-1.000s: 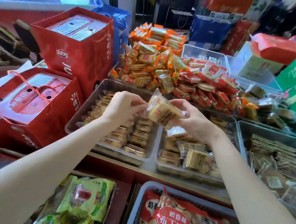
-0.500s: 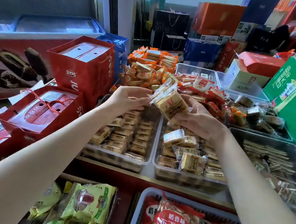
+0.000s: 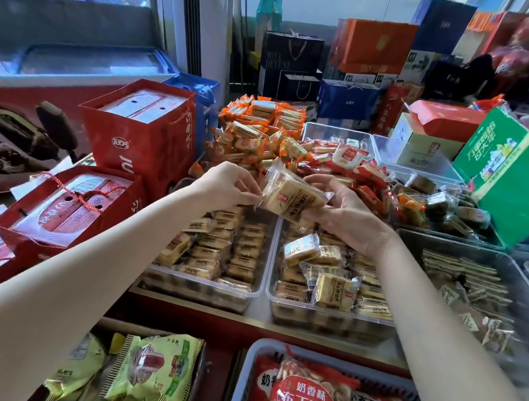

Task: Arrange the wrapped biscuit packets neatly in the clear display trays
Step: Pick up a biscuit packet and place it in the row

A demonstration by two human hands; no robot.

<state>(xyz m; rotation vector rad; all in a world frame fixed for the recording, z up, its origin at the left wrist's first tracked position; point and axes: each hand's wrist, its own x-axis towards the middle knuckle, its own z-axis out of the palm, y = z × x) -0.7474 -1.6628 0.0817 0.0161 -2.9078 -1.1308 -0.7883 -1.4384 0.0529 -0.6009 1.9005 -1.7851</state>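
Note:
A clear-wrapped biscuit packet hangs in the air above two clear display trays. My left hand pinches its left wrapper end, and my right hand cups and grips its right side. The left tray holds packets lined up in neat rows. In the right tray several packets lie loose and askew on top of the stacked ones.
Red gift boxes stand to the left. Behind the trays lies a heap of orange and red snack packets. A third tray with flat packets sits at the right, a green box behind it. A grey basket of biscuit bags is nearest me.
The camera has tilted upward, showing more of the shop behind. Both hands keep holding the packet above the trays and have turned it slightly flatter.

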